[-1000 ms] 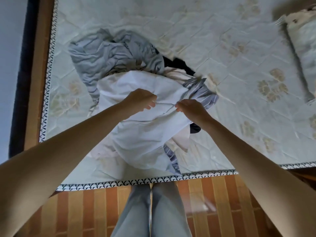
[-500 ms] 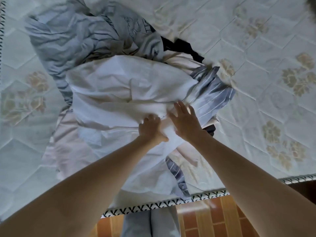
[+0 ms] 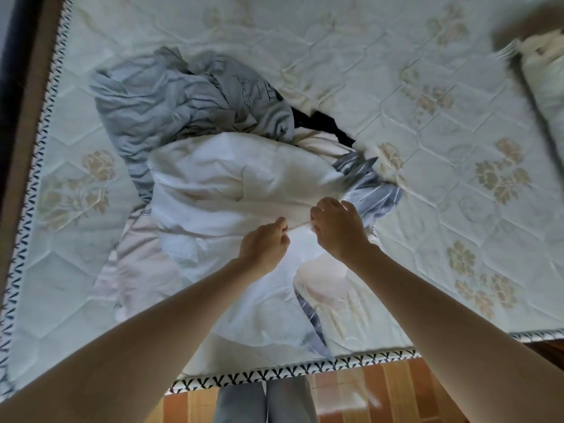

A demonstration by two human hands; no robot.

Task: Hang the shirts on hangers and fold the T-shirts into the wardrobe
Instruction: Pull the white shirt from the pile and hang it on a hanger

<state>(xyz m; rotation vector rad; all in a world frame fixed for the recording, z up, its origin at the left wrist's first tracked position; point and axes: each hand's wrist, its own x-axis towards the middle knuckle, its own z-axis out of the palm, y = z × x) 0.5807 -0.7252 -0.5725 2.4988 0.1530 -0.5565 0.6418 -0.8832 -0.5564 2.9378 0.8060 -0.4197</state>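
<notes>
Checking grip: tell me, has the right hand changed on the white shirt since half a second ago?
Yes. The right hand, earlier spread flat on the white shirt, now pinches its edge.

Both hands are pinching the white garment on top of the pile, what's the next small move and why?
Probably lift it up and away. The left hand and right hand pinch one edge of the white cotton garment, which lies over the grey printed T-shirt and striped shirt.

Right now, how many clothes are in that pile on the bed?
5 at least: a white garment on top, a grey T-shirt behind it, a striped shirt right, something dark behind, a pinkish piece underneath. More may be hidden.
</notes>
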